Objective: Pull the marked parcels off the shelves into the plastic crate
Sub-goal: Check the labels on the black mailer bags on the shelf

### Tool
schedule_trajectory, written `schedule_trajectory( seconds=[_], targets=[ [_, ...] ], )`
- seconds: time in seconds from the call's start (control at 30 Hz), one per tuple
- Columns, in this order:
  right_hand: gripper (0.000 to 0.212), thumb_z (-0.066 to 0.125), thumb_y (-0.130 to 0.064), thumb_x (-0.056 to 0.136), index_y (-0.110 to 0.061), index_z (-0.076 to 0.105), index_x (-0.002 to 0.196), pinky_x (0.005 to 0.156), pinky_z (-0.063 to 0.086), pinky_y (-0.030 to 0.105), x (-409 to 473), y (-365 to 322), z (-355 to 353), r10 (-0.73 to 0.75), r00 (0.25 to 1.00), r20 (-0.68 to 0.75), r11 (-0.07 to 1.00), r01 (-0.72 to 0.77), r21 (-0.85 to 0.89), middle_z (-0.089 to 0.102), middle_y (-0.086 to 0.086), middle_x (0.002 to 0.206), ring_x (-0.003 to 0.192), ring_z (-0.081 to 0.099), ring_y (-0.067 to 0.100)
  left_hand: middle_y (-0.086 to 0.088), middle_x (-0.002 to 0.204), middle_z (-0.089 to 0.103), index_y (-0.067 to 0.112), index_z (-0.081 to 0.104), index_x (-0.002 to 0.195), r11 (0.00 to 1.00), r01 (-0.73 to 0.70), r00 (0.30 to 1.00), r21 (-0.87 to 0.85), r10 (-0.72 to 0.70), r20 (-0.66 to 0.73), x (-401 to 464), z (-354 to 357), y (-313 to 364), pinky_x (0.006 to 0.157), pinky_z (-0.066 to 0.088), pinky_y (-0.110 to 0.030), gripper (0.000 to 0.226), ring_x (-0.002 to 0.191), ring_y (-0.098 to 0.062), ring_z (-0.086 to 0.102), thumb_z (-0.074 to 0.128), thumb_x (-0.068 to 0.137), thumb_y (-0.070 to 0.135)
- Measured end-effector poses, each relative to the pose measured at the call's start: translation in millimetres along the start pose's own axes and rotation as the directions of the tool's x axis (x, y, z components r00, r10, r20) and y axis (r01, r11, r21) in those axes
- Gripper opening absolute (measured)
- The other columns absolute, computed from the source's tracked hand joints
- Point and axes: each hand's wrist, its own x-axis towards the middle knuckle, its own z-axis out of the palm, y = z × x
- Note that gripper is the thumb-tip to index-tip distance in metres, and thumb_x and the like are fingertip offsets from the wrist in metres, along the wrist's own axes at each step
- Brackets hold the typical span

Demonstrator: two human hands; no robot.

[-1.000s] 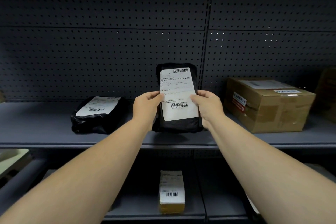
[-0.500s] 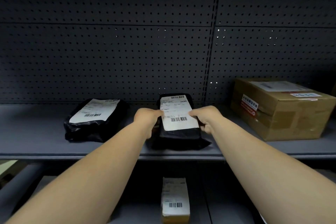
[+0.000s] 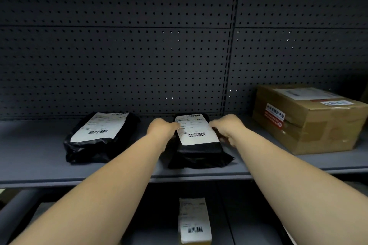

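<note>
grey shelf (image 3: 35,157), black parcel (image 3: 197,151) near edge

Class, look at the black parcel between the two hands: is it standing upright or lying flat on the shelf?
Lying flat. The black parcel rests on the shelf with its label facing up, the left hand and right hand at its sides.

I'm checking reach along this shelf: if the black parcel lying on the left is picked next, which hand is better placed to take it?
Left, probably. The left hand sits between the two black parcels, nearer the left black parcel. The right hand is beyond the middle black parcel.
</note>
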Motion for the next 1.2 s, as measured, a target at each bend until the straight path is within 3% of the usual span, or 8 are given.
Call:
schedule_trajectory(
  seconds=[0.07, 0.17, 0.23, 0.3, 0.43, 0.63, 0.83, 1.2],
  targets=[
    [0.023, 0.058, -0.020, 0.087, -0.001, 0.068, 0.095, 0.073, 0.049, 0.032, -1, -4, -6, -0.176, 0.981, -0.086, 0.964, 0.154, -0.219, 0.068, 0.017, 0.096, 0.091, 0.063, 0.030, 0.001, 0.059, 0.048, 0.012, 0.051, 0.063, 0.953, -0.152, 0.984, 0.260, 0.170, -0.045, -1, -3, 8, 0.048, 0.034, -0.023, 0.031, 0.054, -0.014, 0.045, 0.059, 0.086, 0.031],
    [0.033, 0.054, -0.031, 0.091, -0.017, 0.063, 0.120, 0.087, 0.048, 0.033, -10, -9, -15, -0.393, 0.912, -0.116, 0.817, 0.288, -0.500, 0.063, 0.009, 0.121, 0.114, 0.054, 0.027, -0.002, 0.082, 0.058, 0.011, 0.061, 0.088, 0.773, -0.339, 0.914, 0.537, 0.406, -0.008, -9, -4, 18, 0.063, 0.042, -0.027, 0.025, 0.077, -0.022, 0.055, 0.054, 0.088, 0.034],
    [0.033, 0.053, -0.032, 0.092, -0.019, 0.062, 0.121, 0.090, 0.048, 0.037, -14, -11, -20, -0.499, 0.859, -0.116, 0.713, 0.331, -0.618, 0.061, 0.008, 0.122, 0.119, 0.047, 0.027, -0.008, 0.102, 0.060, 0.009, 0.063, 0.104, 0.584, -0.409, 0.831, 0.701, 0.555, 0.023, -16, -1, 23, 0.069, 0.045, -0.032, 0.034, 0.092, -0.028, 0.058, 0.052, 0.089, 0.038],
    [0.031, 0.053, -0.031, 0.092, -0.020, 0.064, 0.119, 0.088, 0.047, 0.038, -19, -11, -24, -0.571, 0.813, -0.113, 0.628, 0.344, -0.698, 0.061, 0.008, 0.120, 0.119, 0.045, 0.028, -0.008, 0.103, 0.060, 0.012, 0.063, 0.103, 0.441, -0.446, 0.758, 0.779, 0.649, 0.067, -23, 3, 27, 0.070, 0.043, -0.033, 0.033, 0.092, -0.028, 0.058, 0.050, 0.090, 0.039],
    [0.030, 0.053, -0.030, 0.091, -0.020, 0.065, 0.117, 0.084, 0.046, 0.038, -29, -11, -36, -0.632, 0.768, -0.106, 0.551, 0.348, -0.759, 0.062, 0.007, 0.118, 0.115, 0.047, 0.028, -0.006, 0.089, 0.062, 0.012, 0.060, 0.087, 0.337, -0.479, 0.712, 0.811, 0.689, 0.134, -32, 14, 35, 0.065, 0.039, -0.030, 0.029, 0.077, -0.025, 0.056, 0.048, 0.090, 0.038],
    [0.029, 0.054, -0.030, 0.090, -0.021, 0.065, 0.115, 0.084, 0.047, 0.038, -35, -7, -61, -0.661, 0.737, -0.146, 0.536, 0.327, -0.779, 0.063, 0.006, 0.117, 0.113, 0.049, 0.028, -0.006, 0.086, 0.061, 0.012, 0.057, 0.084, 0.336, -0.489, 0.731, 0.805, 0.662, 0.168, -44, 34, 52, 0.063, 0.040, -0.030, 0.032, 0.077, -0.025, 0.058, 0.047, 0.092, 0.042],
    [0.030, 0.056, -0.030, 0.089, -0.023, 0.064, 0.117, 0.088, 0.045, 0.036, -29, 5, -107, -0.635, 0.753, -0.174, 0.572, 0.307, -0.761, 0.061, 0.005, 0.120, 0.115, 0.047, 0.028, -0.007, 0.087, 0.065, 0.010, 0.061, 0.092, 0.367, -0.501, 0.746, 0.783, 0.642, 0.176, -57, 72, 75, 0.060, 0.041, -0.029, 0.036, 0.078, -0.026, 0.062, 0.047, 0.092, 0.043],
    [0.030, 0.054, -0.033, 0.090, -0.026, 0.063, 0.118, 0.087, 0.045, 0.038, -8, 44, -231, -0.608, 0.756, -0.241, 0.653, 0.303, -0.695, 0.060, 0.004, 0.123, 0.118, 0.047, 0.027, -0.009, 0.078, 0.062, 0.007, 0.063, 0.086, 0.576, -0.448, 0.839, 0.684, 0.536, 0.099, -88, 166, 128, 0.055, 0.043, -0.028, 0.037, 0.073, -0.028, 0.060, 0.050, 0.092, 0.041]
  ],
)
